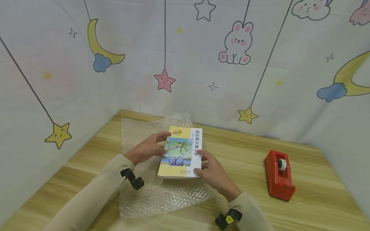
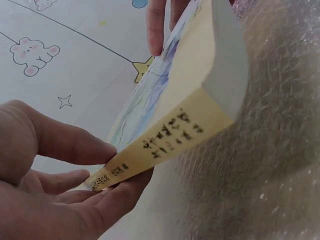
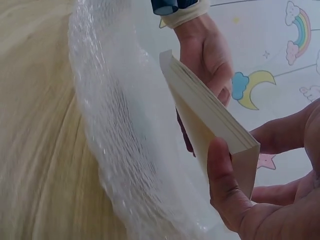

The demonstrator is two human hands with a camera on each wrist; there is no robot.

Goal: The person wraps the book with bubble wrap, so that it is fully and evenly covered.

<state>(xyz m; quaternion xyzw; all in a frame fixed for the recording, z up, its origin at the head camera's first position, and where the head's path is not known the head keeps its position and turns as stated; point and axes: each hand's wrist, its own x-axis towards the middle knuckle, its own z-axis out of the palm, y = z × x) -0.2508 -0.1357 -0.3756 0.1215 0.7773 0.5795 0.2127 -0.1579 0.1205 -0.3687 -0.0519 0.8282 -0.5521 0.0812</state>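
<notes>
Both hands hold a paperback book (image 1: 179, 152), its yellow and white cover facing up with a palm tree picture. At the spine side, my left hand (image 1: 148, 149) grips it; in the left wrist view the thumb lies along the edge of the yellow spine (image 2: 172, 132), with fingers underneath. My right hand (image 1: 215, 173) pinches the opposite edge near the lower corner. From the right wrist, the page block (image 3: 215, 107) shows tilted between thumb and fingers, above the sheet. Beneath the book, a sheet of clear bubble wrap (image 1: 162, 200) lies spread on the table.
A red tape dispenser (image 1: 271, 173) with a small roll of tape (image 1: 282, 164) stands to the right on the wood-grain table (image 1: 315, 179). Pale cloth walls (image 1: 196, 51) printed with stars, moons and a rabbit enclose the back and sides.
</notes>
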